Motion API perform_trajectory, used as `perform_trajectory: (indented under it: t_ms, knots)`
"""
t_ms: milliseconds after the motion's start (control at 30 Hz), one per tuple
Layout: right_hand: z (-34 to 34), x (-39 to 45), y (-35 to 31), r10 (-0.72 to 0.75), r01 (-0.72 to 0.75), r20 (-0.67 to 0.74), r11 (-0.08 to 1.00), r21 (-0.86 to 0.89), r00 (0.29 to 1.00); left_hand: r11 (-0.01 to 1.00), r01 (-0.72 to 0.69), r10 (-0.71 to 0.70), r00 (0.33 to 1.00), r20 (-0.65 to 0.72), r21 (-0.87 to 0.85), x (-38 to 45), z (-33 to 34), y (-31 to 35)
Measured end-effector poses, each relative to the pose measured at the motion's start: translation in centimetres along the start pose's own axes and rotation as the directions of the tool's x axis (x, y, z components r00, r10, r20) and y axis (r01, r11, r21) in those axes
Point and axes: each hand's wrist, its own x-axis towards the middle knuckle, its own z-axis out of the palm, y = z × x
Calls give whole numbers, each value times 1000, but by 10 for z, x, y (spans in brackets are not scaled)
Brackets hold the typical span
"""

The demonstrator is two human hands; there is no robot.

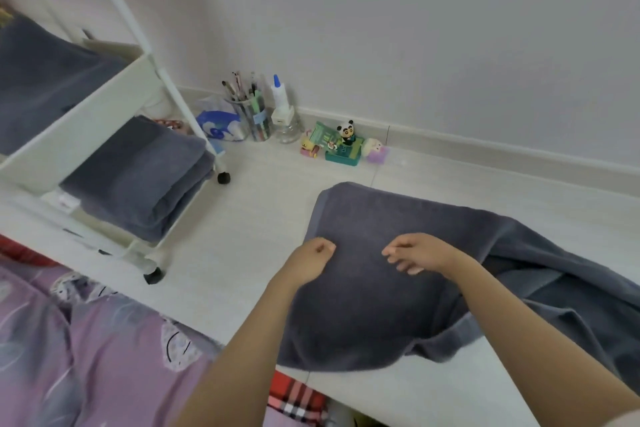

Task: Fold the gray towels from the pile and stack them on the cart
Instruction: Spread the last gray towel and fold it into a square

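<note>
A white tiled floor (242, 253) runs up to a plain white wall, with a white cart (90, 121) at ten o'clock and a clutter of pens and small toys (343, 142) along the skirting at twelve. The gray towel (363, 295) being worked lies spread on the floor at the centre, its right side trailing off in loose folds toward four o'clock. Folded towels (138, 177) already sit on the cart's lower shelf, and another gray one (45, 80) fills the tray above.

The left hand (313, 253) hovers over the towel's left edge, fingers curled in; whether it pinches cloth I cannot tell. The right hand (419, 253) is near the middle, fingers loosely bent and holding nothing that I can see.

The step looks like flattening before a fold. Doing it well means pulling the bunched right side straight first, smoothing outward from the middle, then matching corners so the edges line up with the cart's stack
</note>
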Motion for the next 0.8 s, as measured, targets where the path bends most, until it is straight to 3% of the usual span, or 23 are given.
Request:
perform_trajectory:
  t_ms: [100, 167, 233, 333, 500, 800]
  knots:
    - [10, 16, 14, -81, 26, -207, 967, -252, 975, 982, -100, 119, 987, -111, 162, -2, 29, -2]
    - [21, 18, 25, -89, -44, -278, 897, -439, 956, 966, -65, 94, 990, -106, 251, -5, 50, -7]
    - [35, 15, 34, -75, -81, -255, 831, -551, 964, 945, -25, 57, 994, -88, 327, -6, 67, -15]
    - [56, 13, 42, -159, -7, -189, 747, -665, 969, 885, 11, 95, 974, -204, 465, -10, 75, -35]
    - [89, 35, 34, -280, 97, -102, 614, -783, 954, 833, 75, 138, 932, -336, 549, -13, 52, -77]
    - [129, 83, -9, -361, 92, -152, 575, -813, 920, 815, 72, 176, 915, -363, 575, 7, -3, -117]
